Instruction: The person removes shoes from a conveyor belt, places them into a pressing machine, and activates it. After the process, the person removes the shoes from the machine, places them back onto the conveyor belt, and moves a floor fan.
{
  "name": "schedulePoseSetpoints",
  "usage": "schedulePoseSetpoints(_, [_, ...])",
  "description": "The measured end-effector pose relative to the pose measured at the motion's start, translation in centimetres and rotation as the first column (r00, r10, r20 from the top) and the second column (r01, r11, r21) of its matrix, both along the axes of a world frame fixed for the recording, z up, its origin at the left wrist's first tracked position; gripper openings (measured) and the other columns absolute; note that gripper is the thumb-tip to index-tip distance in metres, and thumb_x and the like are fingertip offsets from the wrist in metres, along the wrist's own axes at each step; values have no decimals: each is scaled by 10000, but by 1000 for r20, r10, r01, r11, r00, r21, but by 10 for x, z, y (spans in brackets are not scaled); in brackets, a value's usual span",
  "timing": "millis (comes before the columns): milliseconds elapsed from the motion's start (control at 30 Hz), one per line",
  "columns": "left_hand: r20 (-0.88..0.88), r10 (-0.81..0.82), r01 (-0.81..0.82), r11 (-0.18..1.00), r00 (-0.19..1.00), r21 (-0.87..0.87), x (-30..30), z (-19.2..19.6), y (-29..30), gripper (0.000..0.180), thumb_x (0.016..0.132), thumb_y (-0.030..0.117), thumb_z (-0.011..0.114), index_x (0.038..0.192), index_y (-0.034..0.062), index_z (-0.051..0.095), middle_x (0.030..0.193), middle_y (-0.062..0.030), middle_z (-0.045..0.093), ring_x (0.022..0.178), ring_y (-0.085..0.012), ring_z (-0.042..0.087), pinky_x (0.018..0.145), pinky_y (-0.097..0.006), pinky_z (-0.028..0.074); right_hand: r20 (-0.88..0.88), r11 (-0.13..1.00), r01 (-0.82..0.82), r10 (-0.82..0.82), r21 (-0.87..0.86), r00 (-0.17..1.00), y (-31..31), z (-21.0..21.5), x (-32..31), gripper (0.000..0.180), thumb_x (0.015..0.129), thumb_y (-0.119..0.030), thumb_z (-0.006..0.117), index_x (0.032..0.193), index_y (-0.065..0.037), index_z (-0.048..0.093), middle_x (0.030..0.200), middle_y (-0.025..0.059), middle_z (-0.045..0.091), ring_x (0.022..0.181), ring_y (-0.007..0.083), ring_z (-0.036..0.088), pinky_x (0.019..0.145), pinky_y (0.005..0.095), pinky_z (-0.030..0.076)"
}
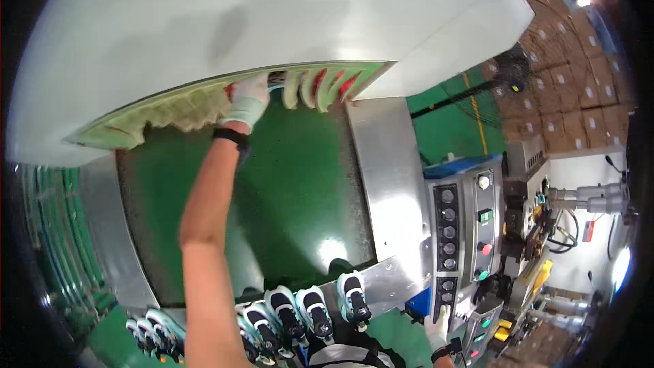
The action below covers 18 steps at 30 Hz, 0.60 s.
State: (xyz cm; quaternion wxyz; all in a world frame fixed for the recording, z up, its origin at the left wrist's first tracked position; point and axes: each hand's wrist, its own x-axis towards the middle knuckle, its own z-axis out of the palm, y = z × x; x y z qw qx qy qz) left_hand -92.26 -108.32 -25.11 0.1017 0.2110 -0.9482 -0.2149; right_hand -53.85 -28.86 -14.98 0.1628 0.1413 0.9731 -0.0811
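Note:
My left hand (pixel 248 100), in a white glove with a dark band at the wrist, reaches forward into the strip-curtained opening of a large white machine. Right beside its fingers is part of a dark shoe with a light blue edge (pixel 276 86). The curtain strips (pixel 197 110) and the machine's edge hide the fingertips, so the grip is unclear. Below the hand lies the green conveyor belt (pixel 300 184). My right hand (pixel 437 329), also white-gloved, is low on the right, its fingers stretched out against the lower end of a control panel (pixel 446 232).
Several black, white and light blue shoes (pixel 315 310) line the near edge of the belt. Metal side plates (pixel 392 177) flank it. The white hood (pixel 272 20) overhangs the far end. A black fan (pixel 507 71), stacked cartons (pixel 572 102) and other machinery (pixel 531 211) stand to the right.

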Motion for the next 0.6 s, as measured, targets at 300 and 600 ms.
schedulePoseSetpoints(300, [226,-75,147,935,971,-324,-60,-142,-73,362,902,336,506,1065,88,713,1090,-175,696,1007,-378,656,850,-496,504,103,945,302,-315,125,943,-13,79,101,689,807,-262,712,1342,88,454,1454,299,382,1347,406,398,1125,409,335])
schedulePoseSetpoints(600, [328,-439,477,878,836,-39,105,33,146,600,766,161,663,1292,-45,462,1181,-287,548,1032,-455,570,902,-507,466,193,890,452,-433,-65,880,-27,76,141,636,859,-359,615,1308,80,508,1427,289,437,1333,394,426,1119,394,350])
